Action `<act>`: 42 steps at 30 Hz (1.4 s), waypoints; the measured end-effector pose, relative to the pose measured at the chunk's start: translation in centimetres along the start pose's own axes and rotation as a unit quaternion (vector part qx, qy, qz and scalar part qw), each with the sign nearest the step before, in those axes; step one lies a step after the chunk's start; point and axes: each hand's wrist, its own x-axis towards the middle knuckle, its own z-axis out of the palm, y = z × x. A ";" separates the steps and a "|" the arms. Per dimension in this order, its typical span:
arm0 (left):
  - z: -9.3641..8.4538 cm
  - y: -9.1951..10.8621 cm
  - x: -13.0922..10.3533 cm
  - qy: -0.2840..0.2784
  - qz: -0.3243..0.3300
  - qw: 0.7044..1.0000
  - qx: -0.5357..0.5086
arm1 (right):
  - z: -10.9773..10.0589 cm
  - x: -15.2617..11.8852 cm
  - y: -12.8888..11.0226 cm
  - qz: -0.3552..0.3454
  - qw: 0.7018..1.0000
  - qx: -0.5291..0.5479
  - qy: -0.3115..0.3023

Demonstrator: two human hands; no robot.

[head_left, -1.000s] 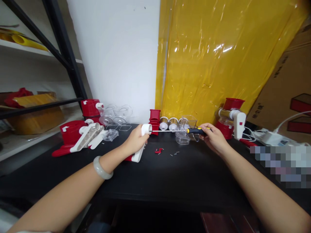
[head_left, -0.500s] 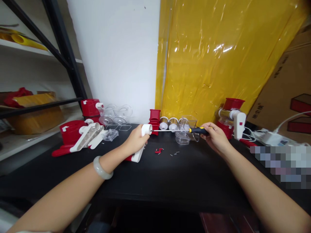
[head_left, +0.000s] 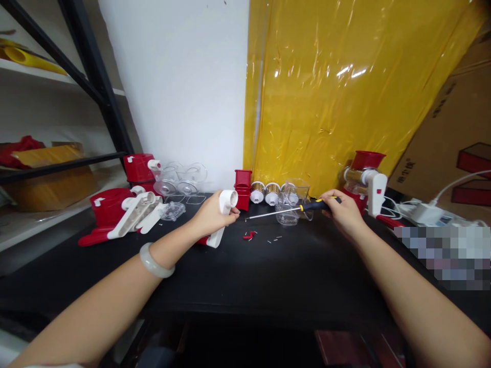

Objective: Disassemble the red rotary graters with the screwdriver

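Observation:
My left hand point(head_left: 210, 213) is wrapped round a white crank handle point(head_left: 228, 199), whose round open end faces right and whose red grip shows below the hand. In my right hand point(head_left: 341, 207) is a black-and-yellow screwdriver point(head_left: 315, 205). Its long shaft points left and slightly down, the tip apart from the handle's opening. Small red pieces point(head_left: 250, 235) and several small screws point(head_left: 275, 239) lie on the black table point(head_left: 291, 286) below the shaft. Behind them stand red square parts point(head_left: 242, 189) and metal drums with white ends point(head_left: 272, 193).
Red-and-white grinder parts point(head_left: 111, 214) and clear plastic cups point(head_left: 180, 180) stand at the left. More clear parts point(head_left: 288, 212) sit behind the screwdriver. An assembled red grinder point(head_left: 366, 179), a white power strip point(head_left: 425, 212) and a cardboard box point(head_left: 441, 133) are at the right.
The screwdriver's tip has come out of the white handle's opening and dropped below it. My left hand has shifted slightly left and up with the handle.

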 end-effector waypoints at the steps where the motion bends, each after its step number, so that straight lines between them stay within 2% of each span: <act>1: 0.1 0.2 -0.2 -0.011 0.006 1.000 -0.011 | 0.1 -0.1 -0.1 0.000 1.000 -0.005 -0.003; 6: 0.6 1.3 -1.0 -0.057 0.018 0.998 0.005 | 0.4 -0.6 -0.5 -0.005 0.999 -0.031 -0.011; 13: 0.7 1.5 -1.2 -0.039 0.038 0.996 0.071 | 0.5 -0.7 -0.5 -0.018 1.000 0.021 -0.014; 20: 0.9 1.1 -1.1 -0.033 0.044 0.994 0.093 | 0.3 -0.5 -0.4 -0.030 0.999 0.022 -0.015; 23: 0.9 1.2 -1.1 -0.032 0.052 0.992 0.112 | -0.1 -0.2 -0.3 -0.037 0.999 -0.006 0.003; 26: 0.9 1.2 -1.0 -0.037 0.049 0.989 0.137 | -0.2 -0.3 -0.5 -0.053 0.995 -0.079 0.015; 30: 1.0 0.7 -0.9 -0.086 0.046 0.979 0.180 | 0.4 -0.8 -1.0 -0.086 0.982 -0.166 -0.005; 37: 2.1 -0.6 -0.9 -0.133 0.048 0.976 0.167 | 1.3 -1.3 -1.1 -0.104 0.978 -0.180 0.001; 42: 2.6 -0.7 -1.0 -0.124 0.054 0.976 0.169 | 1.2 -1.1 -0.4 -0.079 0.978 -0.191 -0.020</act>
